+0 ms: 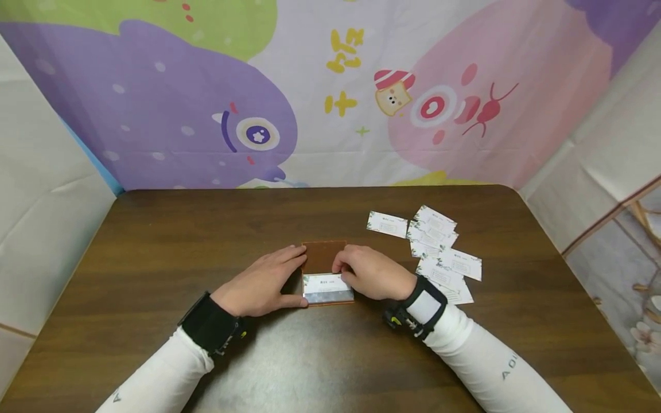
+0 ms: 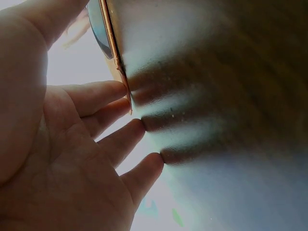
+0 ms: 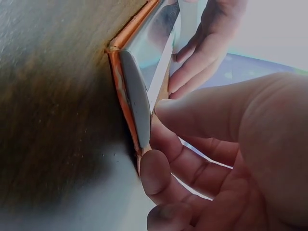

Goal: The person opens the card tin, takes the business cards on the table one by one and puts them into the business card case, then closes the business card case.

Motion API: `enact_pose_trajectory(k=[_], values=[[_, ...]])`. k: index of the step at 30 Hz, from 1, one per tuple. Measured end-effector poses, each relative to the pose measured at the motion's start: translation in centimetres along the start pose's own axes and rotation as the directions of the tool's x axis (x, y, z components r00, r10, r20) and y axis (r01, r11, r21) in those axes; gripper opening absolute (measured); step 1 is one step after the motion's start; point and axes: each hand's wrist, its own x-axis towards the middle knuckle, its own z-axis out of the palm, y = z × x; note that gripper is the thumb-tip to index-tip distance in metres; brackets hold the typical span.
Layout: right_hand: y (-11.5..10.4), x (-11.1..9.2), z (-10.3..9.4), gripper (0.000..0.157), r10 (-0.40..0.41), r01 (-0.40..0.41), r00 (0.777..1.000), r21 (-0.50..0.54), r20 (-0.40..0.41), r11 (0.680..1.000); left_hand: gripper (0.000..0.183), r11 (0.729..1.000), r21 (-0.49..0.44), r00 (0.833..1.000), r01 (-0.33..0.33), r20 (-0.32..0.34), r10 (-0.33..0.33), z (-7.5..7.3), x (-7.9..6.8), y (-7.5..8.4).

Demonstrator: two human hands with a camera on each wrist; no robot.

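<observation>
An open brown card case [image 1: 321, 257] lies flat on the table, its lid folded back away from me. White business cards, the top card [image 1: 321, 282] printed with small text, sit in its silver metal tray [image 1: 328, 297]. My left hand [image 1: 258, 284] rests along the case's left side, fingertips on the lid edge and thumb at the near corner. At the card's upper right corner, my right hand [image 1: 376, 273] pinches with curled thumb and index finger. In the right wrist view the thumb [image 3: 192, 113] meets the card edge beside the metal tray's end; the exact contact is partly hidden.
To the right of the case lies a loose, overlapping spread of white business cards [image 1: 434, 229], with more cards [image 1: 462, 264] nearer me. A single card [image 1: 387, 224] lies at their left. A patterned cloth [image 1: 330, 166] hangs behind the brown wooden table [image 1: 206, 223].
</observation>
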Motion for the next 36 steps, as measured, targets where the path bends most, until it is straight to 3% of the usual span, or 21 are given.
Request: enact_pose_trajectory(k=[14,36], values=[[0.7,-1.7,-1.2,0.015,0.006,-0.005,0.998,0.019,-0.060,1.000,0.091,1.000,-0.007,1.000,0.005,-0.001,-0.005,0.0,-0.1,0.2],[4.1,-5.0,-2.9,0.021,0.090,-0.085,0.989,0.046,-0.121,0.995,0.090,1.000,-0.004,1.000,-0.011,-0.005,0.011,0.1,-0.1,0.0]])
